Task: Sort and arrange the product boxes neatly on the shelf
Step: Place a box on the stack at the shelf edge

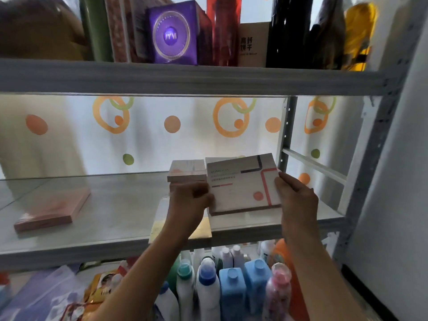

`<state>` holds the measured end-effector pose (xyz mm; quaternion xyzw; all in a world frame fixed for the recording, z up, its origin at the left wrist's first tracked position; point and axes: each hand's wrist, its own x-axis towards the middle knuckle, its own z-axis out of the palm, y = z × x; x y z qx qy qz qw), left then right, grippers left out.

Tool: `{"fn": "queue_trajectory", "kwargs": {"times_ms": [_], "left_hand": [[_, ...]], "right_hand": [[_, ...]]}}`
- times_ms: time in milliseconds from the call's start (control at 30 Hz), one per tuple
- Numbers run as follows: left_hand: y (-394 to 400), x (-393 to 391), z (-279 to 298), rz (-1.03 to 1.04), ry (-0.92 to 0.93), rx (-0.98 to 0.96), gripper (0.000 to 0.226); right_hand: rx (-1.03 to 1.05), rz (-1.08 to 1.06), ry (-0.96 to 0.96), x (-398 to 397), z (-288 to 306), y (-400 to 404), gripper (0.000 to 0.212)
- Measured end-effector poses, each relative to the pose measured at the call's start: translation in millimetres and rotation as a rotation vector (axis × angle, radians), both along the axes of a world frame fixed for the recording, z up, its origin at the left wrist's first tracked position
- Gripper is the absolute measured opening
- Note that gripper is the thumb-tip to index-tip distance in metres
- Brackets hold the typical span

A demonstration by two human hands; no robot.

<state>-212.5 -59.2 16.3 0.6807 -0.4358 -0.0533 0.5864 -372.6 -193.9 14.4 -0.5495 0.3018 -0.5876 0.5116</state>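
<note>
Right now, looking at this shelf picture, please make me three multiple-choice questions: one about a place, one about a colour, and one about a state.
1. Where does the flat pink box lie?
A. on the left of the middle shelf
B. on the top shelf
C. among the bottles below

2. What colour is the box with a round emblem on the top shelf?
A. green
B. purple
C. white

3. How is the white box with red lines held?
A. by the left hand alone
B. by no hand, it lies flat
C. by both hands, one at each side

Answers:
1. A, it lies flat on the left part of the middle shelf, apart from the other boxes.
2. B, its front is purple around a pale ring.
3. C, the left hand grips its left edge and the right hand its right edge.
</note>
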Motion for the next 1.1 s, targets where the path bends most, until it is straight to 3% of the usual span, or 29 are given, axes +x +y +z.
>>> {"fn": "queue_trajectory", "kwargs": {"times_ms": [100,233,467,633,700,833,1100], "left_hand": [[-15,-14,-7,-0.043,-0.015,0.12,0.013],[-33,-34,-14,-0.019,-0.031,0.208,0.038],[-51,-40,-19,0.002,-0.029,0.275,0.037],[-58,-41,-24,-0.038,-0.053,0.522,0.052],[-60,-42,-25,-0.02,-0.096,0.557,0.059],[-64,-42,-26,-0.013,-0.208,0.588,0.044],[-66,-43,-38,0.003,-0.331,0.547,0.028]], "right_hand": [[0.018,-0.026,0.036,-13,-12,-9,0.015],[0.046,-0.021,0.139,-25,-33,-24,0.015],[0.078,-0.019,0.319,-39,-49,-50,0.018],[-0.03,0.002,0.583,-37,-52,-60,0.009],[-0.061,-0.036,0.687,-32,-54,-65,0.018],[-0.126,-0.068,0.881,-21,-58,-73,0.027],[-0.126,-0.1,0.848,-8,-69,-77,0.028]]}}
